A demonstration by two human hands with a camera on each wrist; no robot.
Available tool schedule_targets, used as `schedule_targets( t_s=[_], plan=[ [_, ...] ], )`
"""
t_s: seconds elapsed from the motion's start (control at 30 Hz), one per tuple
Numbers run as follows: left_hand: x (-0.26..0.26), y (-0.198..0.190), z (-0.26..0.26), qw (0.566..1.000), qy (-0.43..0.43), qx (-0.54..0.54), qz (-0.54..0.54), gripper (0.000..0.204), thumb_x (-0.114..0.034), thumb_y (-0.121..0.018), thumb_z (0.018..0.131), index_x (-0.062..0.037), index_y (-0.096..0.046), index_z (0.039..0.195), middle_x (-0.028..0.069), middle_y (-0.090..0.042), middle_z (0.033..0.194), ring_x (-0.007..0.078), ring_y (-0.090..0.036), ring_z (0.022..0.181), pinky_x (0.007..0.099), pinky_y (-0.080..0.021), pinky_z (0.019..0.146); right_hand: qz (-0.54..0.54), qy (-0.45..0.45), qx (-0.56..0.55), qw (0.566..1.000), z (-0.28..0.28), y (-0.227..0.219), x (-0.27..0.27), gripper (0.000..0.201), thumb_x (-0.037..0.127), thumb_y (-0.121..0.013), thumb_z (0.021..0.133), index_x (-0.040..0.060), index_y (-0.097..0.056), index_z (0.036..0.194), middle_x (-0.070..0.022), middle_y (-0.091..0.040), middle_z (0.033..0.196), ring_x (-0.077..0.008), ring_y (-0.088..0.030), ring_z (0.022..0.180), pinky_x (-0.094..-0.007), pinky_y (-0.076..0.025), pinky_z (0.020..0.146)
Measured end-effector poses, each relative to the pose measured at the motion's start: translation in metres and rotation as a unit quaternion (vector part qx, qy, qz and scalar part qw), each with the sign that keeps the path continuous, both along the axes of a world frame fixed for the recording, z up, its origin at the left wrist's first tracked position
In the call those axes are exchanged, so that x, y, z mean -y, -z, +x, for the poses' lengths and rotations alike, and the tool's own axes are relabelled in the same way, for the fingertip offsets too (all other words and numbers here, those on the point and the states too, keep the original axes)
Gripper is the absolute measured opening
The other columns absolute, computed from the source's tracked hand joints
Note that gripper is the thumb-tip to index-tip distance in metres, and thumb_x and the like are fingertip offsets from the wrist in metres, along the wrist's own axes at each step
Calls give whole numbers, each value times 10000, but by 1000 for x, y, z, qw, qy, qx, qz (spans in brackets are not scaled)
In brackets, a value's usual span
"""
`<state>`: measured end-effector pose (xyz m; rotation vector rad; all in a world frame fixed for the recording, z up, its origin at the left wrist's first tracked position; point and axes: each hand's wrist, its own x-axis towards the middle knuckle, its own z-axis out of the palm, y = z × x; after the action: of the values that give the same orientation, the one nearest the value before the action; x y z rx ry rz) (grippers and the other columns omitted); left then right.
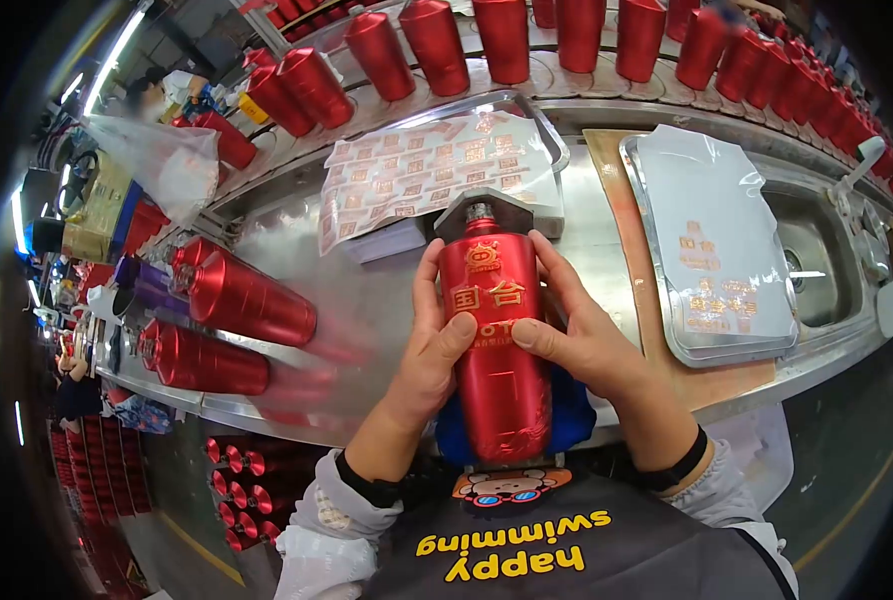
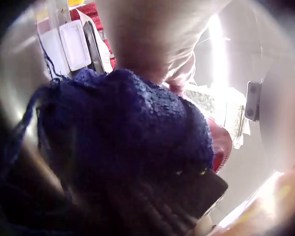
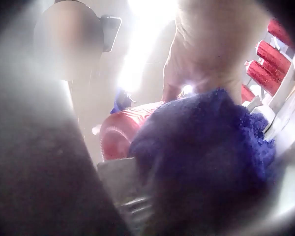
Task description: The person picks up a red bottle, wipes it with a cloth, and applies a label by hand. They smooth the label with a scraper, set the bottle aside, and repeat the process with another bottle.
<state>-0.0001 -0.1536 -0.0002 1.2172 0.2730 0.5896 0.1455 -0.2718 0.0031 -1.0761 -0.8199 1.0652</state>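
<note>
A red bottle with gold characters and a gold emblem lies in front of the person, neck pointing away. On its left side the left hand grips it, thumb laid across the front by the lettering. The right hand holds the opposite side, its thumb also on the front near the lower characters. Under the bottle is a blue cloth. From below, this cloth fills much of the left wrist view, and the bottle base shows beside it in the right wrist view. Behind the bottle neck sits a dark angular block.
A sheet of printed decals lies on a tray behind the block. To the right, a white sheet covers another metal tray beside a sink. Two red bottles lie at left. Upright red bottles line the conveyor behind.
</note>
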Motion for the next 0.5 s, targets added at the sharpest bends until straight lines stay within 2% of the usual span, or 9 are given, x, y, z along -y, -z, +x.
schedule_targets(
  t_s=[0.03,0.13,0.17,0.2,0.23,0.33,0.37,0.47,0.5],
  plan=[
    [-1,1,-1,1000,-5,-10,13,940,-410,-595,957,-103,80,1534,157,-345,1461,252,-417,1328,414,-377,1085,4,0,0,1000,0,1,0,1020,341,-752,858,-8,-77,1539,-253,-272,1520,-314,-312,1409,-398,-273,1142],
    [8,-3,-3,991,-40,0,124,886,-515,-555,946,-84,-70,1549,174,-393,1459,295,-352,1375,458,-285,1137,16,12,9,1000,2,10,4,980,293,-757,858,-11,-116,1534,-242,-310,1509,-301,-345,1392,-378,-346,1097],
    [2,-10,-4,955,-41,-28,291,833,-552,-527,941,-85,-166,1529,160,-424,1448,309,-336,1383,468,-234,1154,15,23,13,1000,4,13,8,951,263,-755,862,-11,-138,1532,-237,-321,1506,-293,-359,1385,-366,-373,1076],
    [-6,-19,-10,891,-42,-54,449,798,-590,-499,936,-87,-263,1508,147,-456,1437,324,-320,1391,478,-184,1170,14,34,18,999,5,17,12,922,232,-753,865,-11,-160,1529,-232,-333,1503,-285,-373,1379,-354,-401,1055],
    [-11,-27,-15,800,-44,-80,592,784,-628,-471,930,-88,-359,1487,133,-487,1426,338,-304,1398,489,-133,1186,15,93,60,994,5,21,16,778,136,-712,891,-1,-257,1507,-216,-445,1436,-245,-481,1306,-297,-482,941],
    [-15,-42,-17,678,15,-103,727,757,-708,-379,903,-133,-563,1358,66,-568,1366,347,-255,1418,502,-12,1196,33,191,162,968,10,16,20,633,68,-661,913,6,-357,1464,-209,-547,1334,-196,-592,1160,-271,-504,872],
    [-15,-44,-15,664,16,-99,741,717,-702,-362,901,-180,-589,1338,2,-605,1312,298,-290,1391,516,-10,1198,55,227,193,953,10,12,21,443,58,-626,928,-4,-479,1341,-167,-647,1161,-169,-657,964,-257,-522,790],
    [-15,-44,-15,648,42,-81,756,694,-694,-367,902,-195,-603,1323,-8,-627,1266,274,-338,1341,527,-13,1197,-9,212,174,962,19,-3,34,283,56,-609,934,-7,-535,1199,-126,-672,1045,-144,-654,862,-257,-525,758],
    [-16,-46,-13,647,38,-69,758,668,-678,-376,908,-197,-620,1303,-30,-636,1236,257,-373,1291,534,-22,1196,-6,228,191,955,19,-7,36,212,62,-610,936,0,-540,1126,-84,-673,931,-114,-646,820,-248,-519,722]
  ],
)
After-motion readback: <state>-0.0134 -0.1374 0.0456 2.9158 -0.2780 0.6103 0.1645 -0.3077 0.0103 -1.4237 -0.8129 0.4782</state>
